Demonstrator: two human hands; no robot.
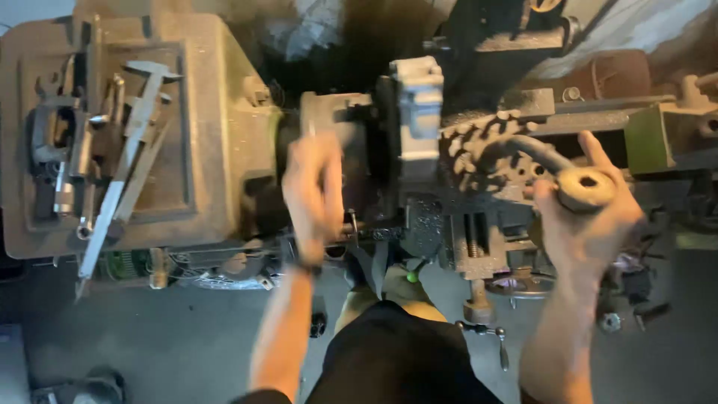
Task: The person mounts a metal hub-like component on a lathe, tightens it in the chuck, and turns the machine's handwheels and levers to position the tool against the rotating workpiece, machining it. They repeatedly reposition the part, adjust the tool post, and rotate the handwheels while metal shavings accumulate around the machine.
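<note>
A: Grey concrete floor (187, 337) below, dim workshop, old brown metal lathe (217, 150) across the top of the view. Hands?

B: Right hand (591, 217) is closed around a round, rusty brown knob (585, 185) at the end of a curved dark handle (523, 146), thumb side up. That handle runs back into the dark toothed carriage block (479, 161), just right of the pale grey tool post (417, 112).

A: Left?

B: Left hand (313, 196) is motion-blurred, raised in front of the chuck area (336, 120). Fingers look curled, but can't tell whether it grips anything.

A: Around it?

B: Long steel vernier caliper (123, 168) lies diagonally in the headstock's recessed top tray (187, 127), with wrenches (67, 150) beside it. Green block (649, 138) sits far right on the bed. Person's dark shorts (396, 359) are at bottom centre.
</note>
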